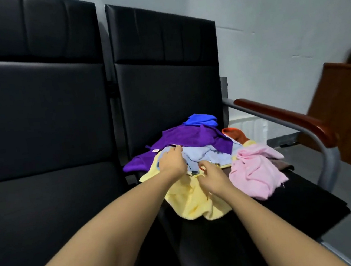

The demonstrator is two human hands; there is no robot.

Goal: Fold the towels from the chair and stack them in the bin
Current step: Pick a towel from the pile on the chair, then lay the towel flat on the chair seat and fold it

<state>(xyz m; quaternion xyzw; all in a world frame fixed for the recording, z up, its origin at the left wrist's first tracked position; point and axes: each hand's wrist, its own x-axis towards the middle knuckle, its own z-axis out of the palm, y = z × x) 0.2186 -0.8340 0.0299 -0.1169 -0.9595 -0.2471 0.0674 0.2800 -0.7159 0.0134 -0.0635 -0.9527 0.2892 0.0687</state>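
Towels, heap of six, on the seat of the right-hand black chair (270,214), against its backrest.

- Purple towel (184,138): spread, long axis left to right, one corner trailing toward the seat's left edge.
- Blue towel (200,119): bunched at the rear, highest in the heap.
- Orange towel (236,133): crumpled behind, right of the purple, mostly hidden.
- Light-blue towel (208,154): rumpled on top of the purple, long axis left to right.
- Yellow towel (192,199): under the light-blue one, long axis running from the heap toward the viewer, near end lying on the seat.
- Pink towel (255,171): crumpled at right, just beside the yellow, near the wood-capped armrest (279,117).

Hands: left hand (171,161) lies on the light-blue towel, fingers curled over its far left edge; right hand (213,178) pinches its near edge, close to a small red tag.

Adjoining: second black chair (34,118) at left; brown wooden furniture (350,114) at right.
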